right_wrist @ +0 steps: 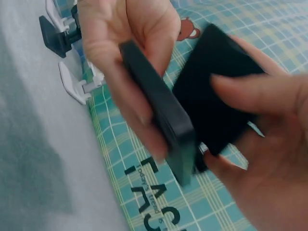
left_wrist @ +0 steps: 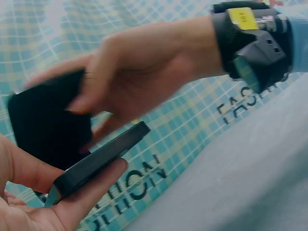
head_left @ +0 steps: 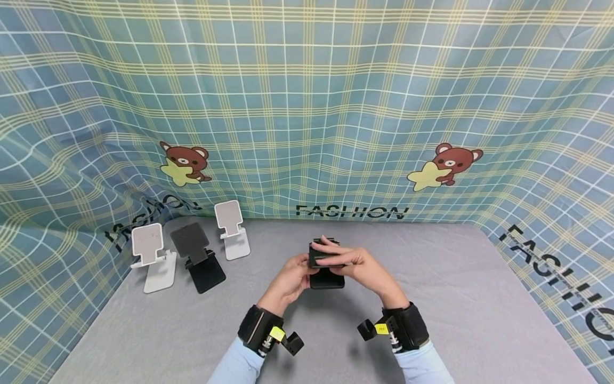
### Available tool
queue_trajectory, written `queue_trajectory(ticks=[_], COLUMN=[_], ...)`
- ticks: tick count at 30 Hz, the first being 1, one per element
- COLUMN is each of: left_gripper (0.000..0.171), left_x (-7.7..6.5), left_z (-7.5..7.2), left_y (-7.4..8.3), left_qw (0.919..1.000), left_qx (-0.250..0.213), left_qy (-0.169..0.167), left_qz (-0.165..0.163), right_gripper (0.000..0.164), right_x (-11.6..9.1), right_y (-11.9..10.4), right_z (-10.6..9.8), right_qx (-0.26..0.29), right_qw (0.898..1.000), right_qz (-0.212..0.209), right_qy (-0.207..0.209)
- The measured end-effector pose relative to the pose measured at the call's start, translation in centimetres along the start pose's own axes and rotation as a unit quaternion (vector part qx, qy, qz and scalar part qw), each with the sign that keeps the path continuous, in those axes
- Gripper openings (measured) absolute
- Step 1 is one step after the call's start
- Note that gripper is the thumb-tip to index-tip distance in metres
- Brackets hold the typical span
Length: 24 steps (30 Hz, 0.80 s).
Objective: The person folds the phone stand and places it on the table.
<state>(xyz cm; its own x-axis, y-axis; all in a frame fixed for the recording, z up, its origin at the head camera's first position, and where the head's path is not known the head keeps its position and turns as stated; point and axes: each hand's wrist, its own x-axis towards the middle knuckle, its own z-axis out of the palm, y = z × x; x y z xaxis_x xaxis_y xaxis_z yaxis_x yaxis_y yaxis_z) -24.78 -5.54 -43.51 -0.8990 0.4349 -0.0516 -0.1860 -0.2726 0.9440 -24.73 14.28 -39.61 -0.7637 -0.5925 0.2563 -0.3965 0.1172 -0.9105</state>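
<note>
Both hands are on a black folding phone stand [head_left: 327, 280], held up over the middle of the grey table. My left hand [head_left: 290, 280] grips its thick base [left_wrist: 103, 156] between thumb and fingers, as the left wrist view shows. The right hand [head_left: 363, 268] holds the thin upper plate [right_wrist: 216, 91], thumb on one face and fingers behind it. The plate stands at an angle to the base, partly folded. The hinge between the two parts is mostly hidden, and the right hand looks blurred in its wrist view.
At the left of the table stand three unfolded phone stands: a white one [head_left: 160, 273], a black one [head_left: 207, 273] and another white one [head_left: 237, 245] farther back. A plaid cloth [head_left: 307, 117] with bears and lettering hangs behind the grey tabletop [head_left: 455, 298] and along its sides.
</note>
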Motion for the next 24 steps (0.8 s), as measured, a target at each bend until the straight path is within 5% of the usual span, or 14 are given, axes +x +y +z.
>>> queue_trajectory(ticks=[5, 10, 12, 15, 19, 24], left_gripper=[0.034, 0.032, 0.033, 0.034, 0.032, 0.03], left_x=[0.0, 0.0, -0.1, -0.2, -0.3, -0.3], left_z=[-0.4, -0.4, -0.4, -0.2, 0.0, 0.1], left_y=[0.4, 0.3, 0.3, 0.5, 0.7, 0.7], left_qw=[0.9999, 0.9997, 0.9997, 0.9996, 0.9996, 0.9997], left_qx=[0.008, 0.02, 0.018, 0.012, 0.004, -0.01], left_qy=[0.006, -0.011, -0.017, -0.02, -0.018, -0.014], left_qz=[0.008, 0.007, 0.008, 0.014, 0.022, 0.018], right_gripper=[0.038, 0.04, 0.037, 0.034, 0.047, 0.064], right_x=[-0.8, -1.4, -1.4, -1.4, -1.3, -1.0], right_y=[0.2, -0.1, -0.3, -0.4, -0.3, 0.5], right_z=[-0.5, -1.3, -1.6, -1.9, -2.0, -1.8], right_qx=[-0.054, -0.041, -0.014, 0.031, 0.057, 0.12], right_qw=[0.994, 0.99, 0.993, 0.999, 0.99, 0.97], right_qz=[0.035, 0.007, -0.005, -0.002, 0.074, 0.193], right_qy=[-0.088, -0.134, -0.118, -0.029, 0.109, 0.088])
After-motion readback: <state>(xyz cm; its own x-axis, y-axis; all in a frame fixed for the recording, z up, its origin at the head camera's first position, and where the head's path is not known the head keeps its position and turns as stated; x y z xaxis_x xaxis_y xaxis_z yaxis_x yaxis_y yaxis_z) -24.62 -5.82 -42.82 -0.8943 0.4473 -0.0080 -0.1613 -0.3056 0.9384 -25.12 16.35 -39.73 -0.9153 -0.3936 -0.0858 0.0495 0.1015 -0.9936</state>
